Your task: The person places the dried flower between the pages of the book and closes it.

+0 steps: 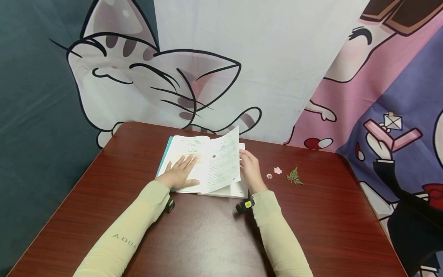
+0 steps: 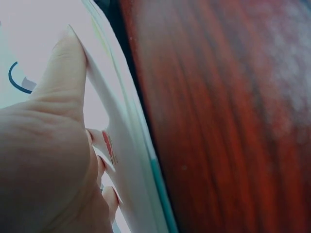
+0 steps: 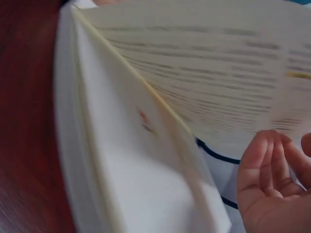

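- Turning a page looks like the step in hand on our one desk [image 1: 207, 238]; we cannot tell which way the sheet is travelling.
- We count one book [image 1: 188, 143], lying open near the middle of the desk's far edge.
- One page [image 1: 223, 165] stands lifted from its right half; we judge the next move calls for guiding that loose edge down flat without creasing it.
- We have two hands at work. The left hand [image 1: 176, 175] has its fingers spread, pressing the left page; the right hand [image 1: 251, 169] curves its fingers beside the lifted edge, and we cannot tell whether they pinch it.
- One green leaf [image 1: 294, 176] lies towards the desk's far right corner.
- Two flowers lie between book and leaf: one larger pink flower [image 1: 278, 170], one smaller flower [image 1: 269, 176].
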The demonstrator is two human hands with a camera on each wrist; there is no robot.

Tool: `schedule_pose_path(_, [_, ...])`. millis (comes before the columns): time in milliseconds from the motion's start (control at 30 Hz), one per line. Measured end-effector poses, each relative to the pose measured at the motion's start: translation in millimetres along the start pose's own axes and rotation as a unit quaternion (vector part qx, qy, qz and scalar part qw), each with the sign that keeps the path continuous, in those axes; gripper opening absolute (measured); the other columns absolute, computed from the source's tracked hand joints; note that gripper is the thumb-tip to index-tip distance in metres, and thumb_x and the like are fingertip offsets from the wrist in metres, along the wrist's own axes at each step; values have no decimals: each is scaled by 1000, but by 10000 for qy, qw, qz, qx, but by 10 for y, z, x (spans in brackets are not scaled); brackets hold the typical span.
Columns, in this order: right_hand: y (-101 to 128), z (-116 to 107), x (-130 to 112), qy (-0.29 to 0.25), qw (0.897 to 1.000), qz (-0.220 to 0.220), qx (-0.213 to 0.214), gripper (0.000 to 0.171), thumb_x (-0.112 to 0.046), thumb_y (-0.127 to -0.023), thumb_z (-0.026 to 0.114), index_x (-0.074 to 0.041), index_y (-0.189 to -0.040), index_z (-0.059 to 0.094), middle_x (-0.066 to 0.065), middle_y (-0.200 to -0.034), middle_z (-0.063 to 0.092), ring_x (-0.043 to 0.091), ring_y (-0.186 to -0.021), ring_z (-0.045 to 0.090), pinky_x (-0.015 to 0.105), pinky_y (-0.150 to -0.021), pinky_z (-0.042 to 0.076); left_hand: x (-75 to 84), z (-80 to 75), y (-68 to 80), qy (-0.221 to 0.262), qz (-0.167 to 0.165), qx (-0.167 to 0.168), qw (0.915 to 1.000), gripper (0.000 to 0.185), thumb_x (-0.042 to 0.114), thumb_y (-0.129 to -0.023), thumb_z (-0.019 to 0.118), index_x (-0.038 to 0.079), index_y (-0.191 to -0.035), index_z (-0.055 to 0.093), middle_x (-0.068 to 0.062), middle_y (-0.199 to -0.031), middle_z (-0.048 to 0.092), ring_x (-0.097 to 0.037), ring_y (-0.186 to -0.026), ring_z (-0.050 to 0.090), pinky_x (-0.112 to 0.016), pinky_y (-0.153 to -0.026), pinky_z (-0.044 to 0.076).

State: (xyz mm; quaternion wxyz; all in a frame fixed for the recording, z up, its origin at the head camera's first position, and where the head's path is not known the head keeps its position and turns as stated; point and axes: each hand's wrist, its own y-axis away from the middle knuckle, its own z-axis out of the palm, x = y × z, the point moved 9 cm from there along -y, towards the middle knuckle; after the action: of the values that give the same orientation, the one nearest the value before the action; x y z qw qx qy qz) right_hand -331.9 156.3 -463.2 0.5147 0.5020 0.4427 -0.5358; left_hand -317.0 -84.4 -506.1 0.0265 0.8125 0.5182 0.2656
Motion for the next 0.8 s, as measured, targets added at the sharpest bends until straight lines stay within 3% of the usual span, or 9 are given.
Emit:
schedule_pose_path(133, [49, 158, 67, 510, 9983, -230, -186, 34, -19, -107, 50, 0, -130, 66, 8, -101, 71, 9, -84, 63, 21, -70, 52, 42, -42, 36, -3, -1, 11, 10000, 96, 60, -99, 53, 15, -165, 0, -11, -171, -3, -37, -155, -7, -69, -116, -5])
schedule_pose_path(300, [90, 383, 128, 1037, 9916, -577, -509, 30, -15, -103, 56, 2, -125, 66, 15, -113, 68, 7, -100, 57, 21, -88, 45, 60, -59, 58, -1, 5, 16, 10000, 95, 59, -99, 53, 14, -165, 1, -12, -171, -2, -37, -155, -6, -69, -116, -4])
schedule_pose_path(433, [53, 522, 274, 1141, 9890, -504, -797, 31, -18, -102, 61, -4, -129, 65, 12, -117, 67, 4, -93, 60, 22, -81, 51, 52, -57, 60, 19, 19, 15, 10000, 95, 59, -100, 53, 13, -165, 1, -12, -170, -2, -37, -155, -6, -70, -116, -5])
schedule_pose_path(533, [20, 613, 356, 1099, 9881, -372, -1012, 37, -17, -102, 62, -7, -137, 61, 12, -125, 66, 13, -99, 67, 28, -80, 57, 35, -55, 50, -11, -2, 0, 10000, 95, 60, -100, 52, 14, -165, 1, -12, -171, -2, -37, -155, -7, -69, -117, -4])
schedule_pose_path(600, [4, 667, 358, 1209, 9847, -418, -1182, 42, -13, -101, 59, -6, -143, 56, 15, -131, 64, 21, -110, 67, 32, -88, 57, 30, -55, 31, -45, -1, 17, 10000, 95, 61, -99, 52, 13, -165, 2, -12, -170, -2, -37, -155, -6, -69, -117, -3])
schedule_pose_path(700, [-12, 739, 353, 1539, 9770, -450, -1404, 50, -8, -98, 59, -6, -147, 52, 18, -134, 62, 29, -109, 67, 35, -86, 58, 21, -58, 5, -101, -1, 45, 9999, 97, 64, -98, 51, 13, -165, 3, -12, -170, -2, -38, -155, -5, -70, -117, -2])
schedule_pose_path(800, [-19, 793, 360, 2001, 9657, -428, -1598, 54, -9, -97, 62, -7, -149, 50, 18, -136, 62, 28, -104, 67, 31, -81, 57, 24, -61, -3, -101, 38, 46, 9999, 100, 68, -96, 50, 11, -164, 5, -14, -170, -1, -39, -155, -5, -70, -117, 0])
